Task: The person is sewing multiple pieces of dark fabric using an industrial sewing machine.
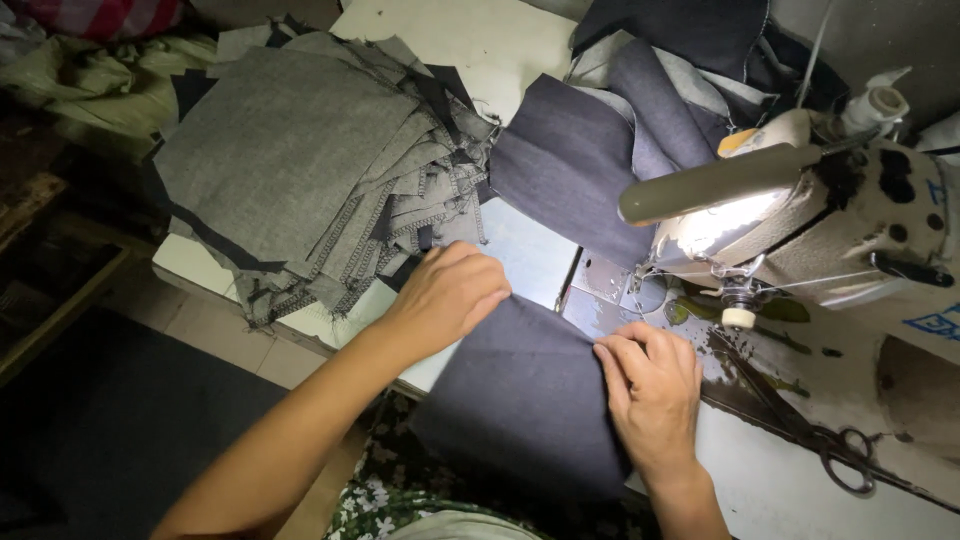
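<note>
While a white worktable (pixel 500 40) is viewed from above, two bare hands are seen at its near edge, both laid on a dark navy fabric piece (pixel 525 395). That piece is draped over the table's front edge, its upper edge lying on the tabletop just in front of the sewing machine (pixel 830 220) and its lower part hanging down toward a floral-patterned garment (pixel 385 495). The left hand (pixel 450 290) is curled with its fingertips pressed onto the upper left corner of the piece; the cloth is pinned or pinched there rather than loosely touched. The right hand (pixel 655 385) is set against the piece's right edge, fingers bent and closed on the cloth. A lit lamp (pixel 715 185) is mounted on the machine, and the needle area below it is brightly lit. Scissors (pixel 810 430) are laid on the machine bed to the right of the right hand, well apart from the fabric. A tall, untidy stack of grey fabric pieces (pixel 310 170) is heaped on the table's left part, and more dark blue cloth (pixel 600 150) is piled behind the machine.
</note>
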